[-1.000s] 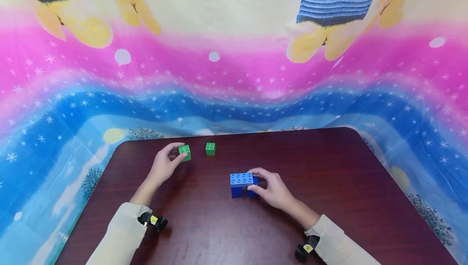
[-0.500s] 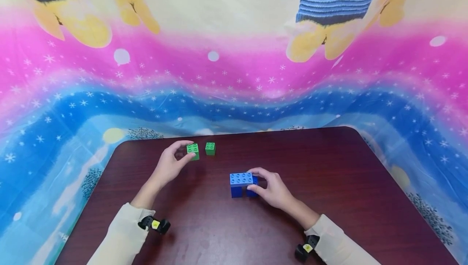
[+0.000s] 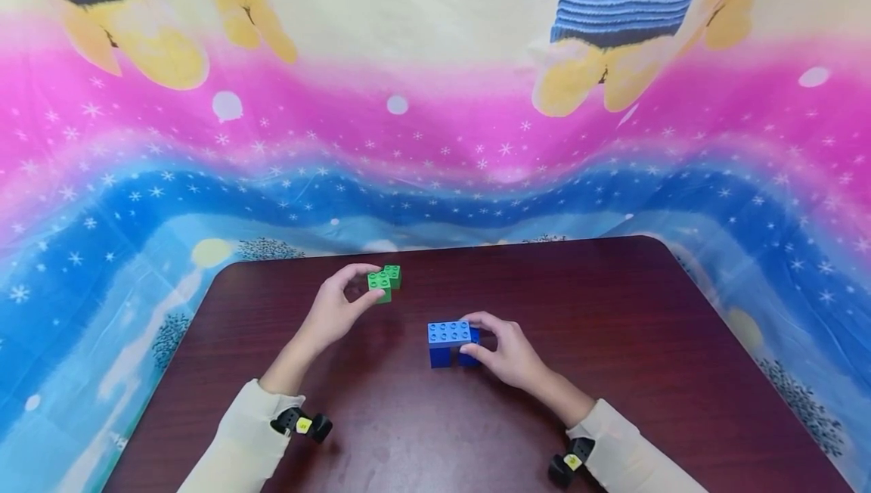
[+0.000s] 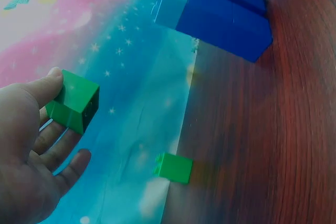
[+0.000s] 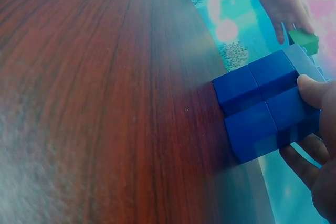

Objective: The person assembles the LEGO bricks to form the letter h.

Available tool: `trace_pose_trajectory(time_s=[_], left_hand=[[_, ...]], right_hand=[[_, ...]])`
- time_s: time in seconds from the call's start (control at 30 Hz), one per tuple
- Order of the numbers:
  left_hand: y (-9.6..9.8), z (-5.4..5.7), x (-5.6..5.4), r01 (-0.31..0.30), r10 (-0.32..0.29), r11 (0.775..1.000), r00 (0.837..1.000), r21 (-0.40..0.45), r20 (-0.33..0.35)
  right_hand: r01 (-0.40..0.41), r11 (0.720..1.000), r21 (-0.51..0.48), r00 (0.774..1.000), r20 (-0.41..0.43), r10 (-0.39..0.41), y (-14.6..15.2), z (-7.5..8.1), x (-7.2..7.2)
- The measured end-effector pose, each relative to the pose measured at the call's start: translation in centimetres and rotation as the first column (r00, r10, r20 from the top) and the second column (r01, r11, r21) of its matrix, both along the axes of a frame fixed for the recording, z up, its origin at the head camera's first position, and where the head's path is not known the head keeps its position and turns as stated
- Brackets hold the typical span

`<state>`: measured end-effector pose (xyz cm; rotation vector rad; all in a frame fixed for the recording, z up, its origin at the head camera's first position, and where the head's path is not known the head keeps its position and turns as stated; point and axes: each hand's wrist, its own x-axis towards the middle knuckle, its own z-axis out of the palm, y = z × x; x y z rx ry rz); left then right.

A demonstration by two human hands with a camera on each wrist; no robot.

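My left hand [image 3: 335, 307] pinches a small green block [image 3: 379, 287] with four-stud top between thumb and fingers, and holds it up off the table in the left wrist view. Behind it, a second green block [image 4: 176, 168] stands on the table; in the head view the held block partly overlaps it. My right hand [image 3: 509, 353] grips the right end of a blue block structure [image 3: 440, 355]. A lighter blue eight-stud brick [image 3: 449, 333] bridges the top of two darker blue pillars, each two blocks high in the right wrist view [image 5: 257, 85].
The dark reddish-brown table [image 3: 585, 289] has a rounded far edge. A colourful printed cloth [image 3: 435, 130] hangs close behind and around it. Each sleeve cuff carries a small black wrist camera [image 3: 301, 424].
My left hand has carried the green block to the right, until it overlaps the standing green block in the head view. My right hand and the blue structure stay put.
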<state>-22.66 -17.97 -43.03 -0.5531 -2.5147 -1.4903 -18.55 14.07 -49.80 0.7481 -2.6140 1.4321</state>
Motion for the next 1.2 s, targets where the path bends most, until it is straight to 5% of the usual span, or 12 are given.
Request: trace_pose_trajectory(time_s=[0.47, 1.2], left_hand=[[3.3, 0.6, 1.3, 0.098, -0.099, 0.995, 0.995, 0.028, 0.009], [7.2, -1.5, 2.4, 0.233, -0.233, 0.972, 0.972, -0.015, -0.009]], right_hand=[[-0.008, 1.0, -0.005, 1.0, -0.009, 0.008, 0.1, 0.0, -0.1], [-0.026, 1.0, -0.013, 0.999, -0.022, 0.025, 0.0, -0.2, -0.3]])
